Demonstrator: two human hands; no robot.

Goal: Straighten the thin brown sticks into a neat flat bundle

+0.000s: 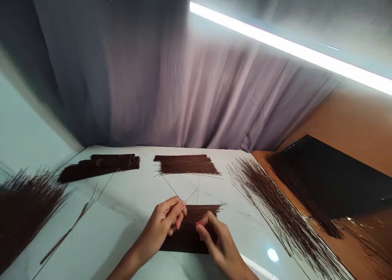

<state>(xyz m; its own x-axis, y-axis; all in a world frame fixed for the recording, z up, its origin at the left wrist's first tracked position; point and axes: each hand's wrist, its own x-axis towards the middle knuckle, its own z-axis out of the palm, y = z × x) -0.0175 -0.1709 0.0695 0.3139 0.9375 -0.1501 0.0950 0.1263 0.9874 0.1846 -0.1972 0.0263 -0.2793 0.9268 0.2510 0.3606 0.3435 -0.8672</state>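
Note:
A dark brown mat of thin parallel strands (186, 241) lies on the white marbled table, directly beneath both hands. My left hand (171, 216) has its thumb and fingers pinched together above the mat's upper left part, with a thin dark strand running up and left from the fingertips. On the right side of the mat, my right hand (212, 233) has thumb and index finger pressed together. Anything between those fingertips is too small to make out. Behind them, a second mat of brown strands (186, 164) lies flat, and thin threads stretch between the two mats.
Rolled dark bundles (107, 163) lie at the back left. Loose brown strands form a pile (27, 210) at the left edge and another (275, 198) on the right. A thin tied bundle (70, 231) lies left of my hands. A black sheet (330, 178) is at far right.

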